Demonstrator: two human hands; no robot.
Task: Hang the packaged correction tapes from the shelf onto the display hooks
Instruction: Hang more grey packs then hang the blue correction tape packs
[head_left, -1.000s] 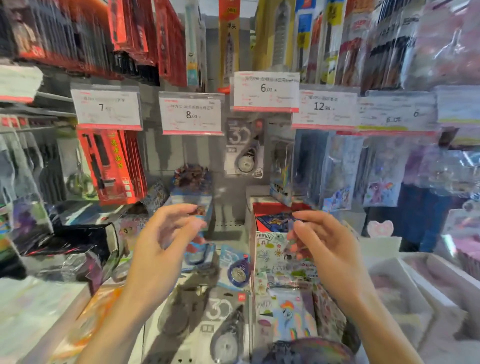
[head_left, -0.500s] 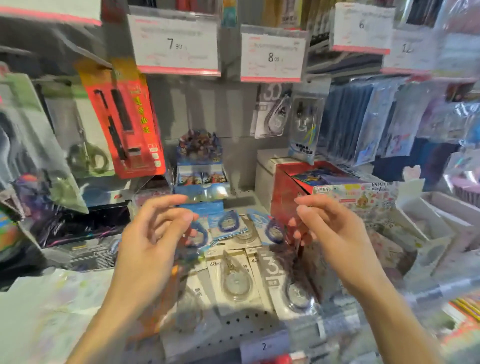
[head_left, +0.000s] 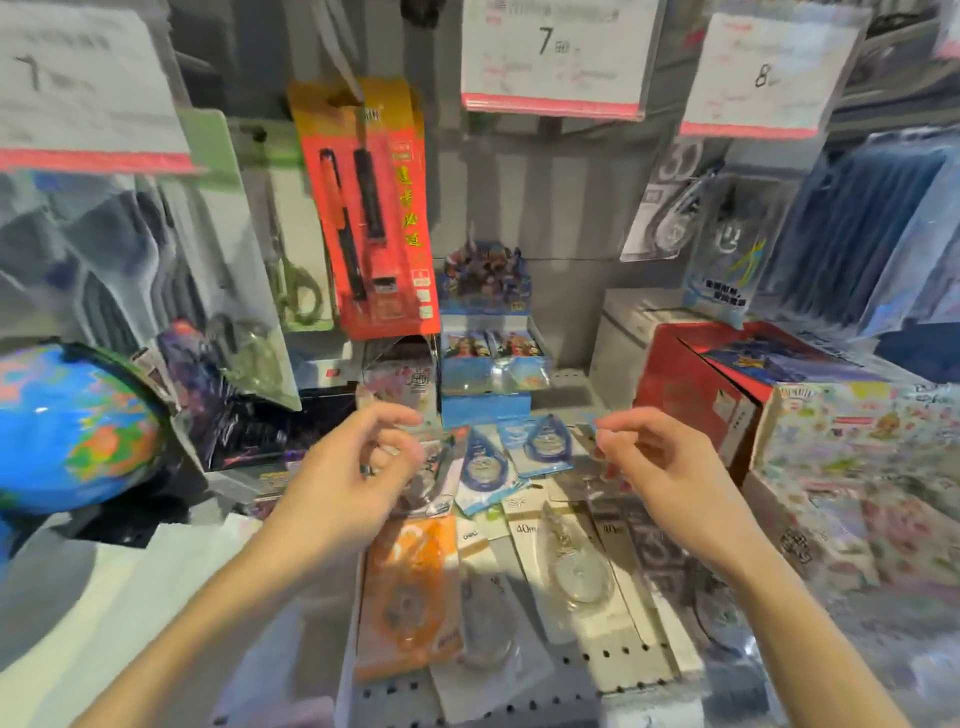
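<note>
Perforated grey metal shelf (head_left: 561, 691) carries packaged correction tapes (head_left: 569, 561) lying flat in loose rows, a blue globe (head_left: 72, 426) at its left end. Above the packs hover the left hand (head_left: 337, 488) and right hand (head_left: 660, 467), fingers loosely curled; through the blur, neither appears to grip anything.

Two hands, left hand (head_left: 337, 488) and right hand (head_left: 670, 467), three price tags counted overhead, one globe (head_left: 72, 426) at left, two blue correction tapes (head_left: 545, 447) seen on the shelf (head_left: 519, 696), one orange pack (head_left: 410, 597), one red pen pack (head_left: 374, 208) hung.
</note>
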